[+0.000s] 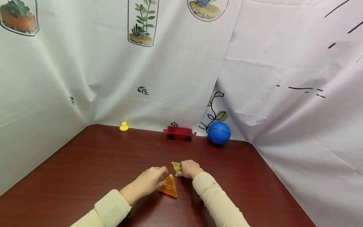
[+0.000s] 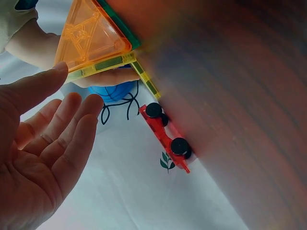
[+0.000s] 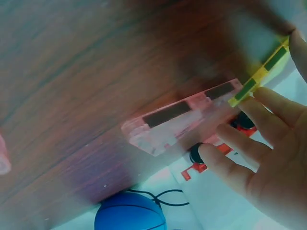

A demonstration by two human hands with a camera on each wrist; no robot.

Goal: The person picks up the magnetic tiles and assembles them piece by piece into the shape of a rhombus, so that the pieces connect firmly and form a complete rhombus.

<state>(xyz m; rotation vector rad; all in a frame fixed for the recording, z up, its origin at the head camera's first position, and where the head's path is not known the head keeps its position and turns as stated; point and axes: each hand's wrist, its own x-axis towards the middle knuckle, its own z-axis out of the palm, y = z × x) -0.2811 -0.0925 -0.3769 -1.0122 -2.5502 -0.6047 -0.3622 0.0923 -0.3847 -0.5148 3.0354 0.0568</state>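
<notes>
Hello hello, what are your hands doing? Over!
Left hand open, touching orange triangle tile. Right hand pinching yellow tile. Nothing between them.

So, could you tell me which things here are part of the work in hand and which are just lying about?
In hand:
- orange triangle tile, by the left hand
- yellow tile, held by the right hand

Lying about:
- yellow duck
- red wheeled cart
- blue ball

No writing, label, brand or number can be read anywhere in these views. The white backdrop cloth (image 1: 181, 78) carries only printed plant drawings and black strokes, not letters.
</notes>
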